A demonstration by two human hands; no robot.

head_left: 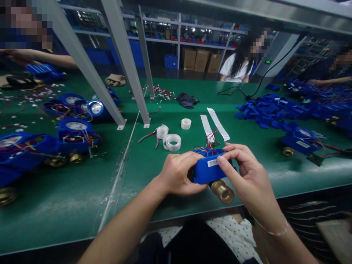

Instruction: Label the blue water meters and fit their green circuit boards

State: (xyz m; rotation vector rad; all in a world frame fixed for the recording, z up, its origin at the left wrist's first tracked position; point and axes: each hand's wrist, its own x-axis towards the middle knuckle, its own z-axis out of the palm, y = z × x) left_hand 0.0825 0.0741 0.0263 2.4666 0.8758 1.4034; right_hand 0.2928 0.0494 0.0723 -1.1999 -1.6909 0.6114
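Head view, assembly bench. The left hand (178,175) is wrapped closed around the left end of a blue meter body (206,171), and the right hand (247,176) clasps its right end, fingers curled over the top and thumb beside the white label (213,162). The body is held just above the front edge of the green table (143,165), its brass fitting (222,191) projecting past that edge toward the wearer; red wires (210,138) rise from its far side. Directly behind the hands lies an open band of table, bounded farther back by two paper strips (218,124), three tape rolls (172,142) and pliers (148,136). A seam in the table surface runs diagonally to the left of the hands. Left of the seam stand other blue meters (75,135), well apart from the held one; slanted metal frame legs (129,73) land behind the pliers. To the right, a further meter (298,141) and a heap of blue parts (269,108) occupy the far side, leaving bare table between them and the right hand. Co-workers sit along the far edge
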